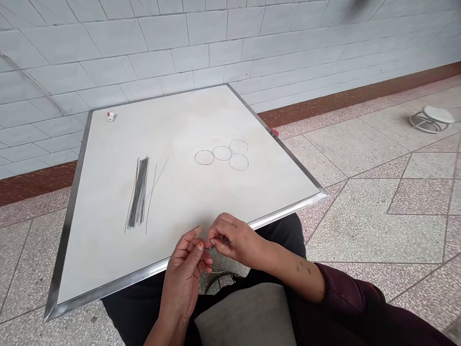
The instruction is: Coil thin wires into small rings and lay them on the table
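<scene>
Both hands meet at the table's near edge, holding a thin wire (218, 272) that curves below them. My left hand (185, 266) pinches it between thumb and forefinger. Close against those fingertips, my right hand (234, 240) is closed on the same wire, its fingers curled. The spot where the wire passes between the fingers is mostly hidden. Farther up the white table (108, 269) lie several wire rings (204, 157), some touching one another. A bundle of straight thin wires (139, 197) rests to the left, with loose wires (153, 192) beside it.
A small white and red object (111, 116) sits near the table's far left corner. Metal trim (291, 204) edges the tabletop. Behind it stands a white tiled wall (209, 29). A round white stool (437, 115) is on the floor at the far right.
</scene>
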`<state>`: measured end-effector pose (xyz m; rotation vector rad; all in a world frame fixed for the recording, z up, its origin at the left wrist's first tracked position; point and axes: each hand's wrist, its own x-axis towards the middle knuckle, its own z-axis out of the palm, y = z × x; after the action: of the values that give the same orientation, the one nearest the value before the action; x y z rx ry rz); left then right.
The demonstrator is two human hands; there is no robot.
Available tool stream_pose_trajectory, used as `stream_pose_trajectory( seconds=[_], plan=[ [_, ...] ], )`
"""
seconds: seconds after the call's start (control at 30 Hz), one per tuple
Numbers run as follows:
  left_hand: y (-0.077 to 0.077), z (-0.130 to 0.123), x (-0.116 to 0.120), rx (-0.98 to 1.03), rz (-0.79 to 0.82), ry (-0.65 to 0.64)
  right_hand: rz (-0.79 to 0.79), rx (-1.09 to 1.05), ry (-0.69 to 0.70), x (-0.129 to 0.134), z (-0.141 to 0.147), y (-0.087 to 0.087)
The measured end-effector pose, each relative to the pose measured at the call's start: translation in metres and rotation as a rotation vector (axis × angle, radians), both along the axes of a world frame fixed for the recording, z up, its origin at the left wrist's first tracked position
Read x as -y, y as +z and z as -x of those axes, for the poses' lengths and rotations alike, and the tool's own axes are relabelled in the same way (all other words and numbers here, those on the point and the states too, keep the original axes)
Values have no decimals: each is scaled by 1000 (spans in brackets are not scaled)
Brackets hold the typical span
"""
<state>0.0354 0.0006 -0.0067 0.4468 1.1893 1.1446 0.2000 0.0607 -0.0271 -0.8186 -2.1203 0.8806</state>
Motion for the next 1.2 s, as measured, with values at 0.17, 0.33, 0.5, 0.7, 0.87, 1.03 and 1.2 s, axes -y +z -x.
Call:
stream_pose_trajectory(
  seconds=[0.17, 0.33, 0.5, 0.7, 0.87, 1.03, 1.2],
  plan=[
    [-1, 0, 0, -26, 12, 14, -58, 28, 29, 1, 0, 1],
    [-2, 0, 0, -60, -27, 2, -90, 8, 63, 0, -2, 5],
    [-4, 0, 1, -99, -47, -9, -85, 43, 92, -1, -4, 11],
    [-3, -1, 0, -108, -32, 4, -179, 110, 101, -3, -4, 14],
    [-1, -2, -1, -109, -29, 0, -191, 171, 140, -6, -9, 13],
    [1, -4, -2, -123, -18, 14, -166, 153, 176, -9, -12, 15],
    [1, -6, -3, -157, -30, 9, -184, 154, 131, -7, -11, 16]
  ],
)
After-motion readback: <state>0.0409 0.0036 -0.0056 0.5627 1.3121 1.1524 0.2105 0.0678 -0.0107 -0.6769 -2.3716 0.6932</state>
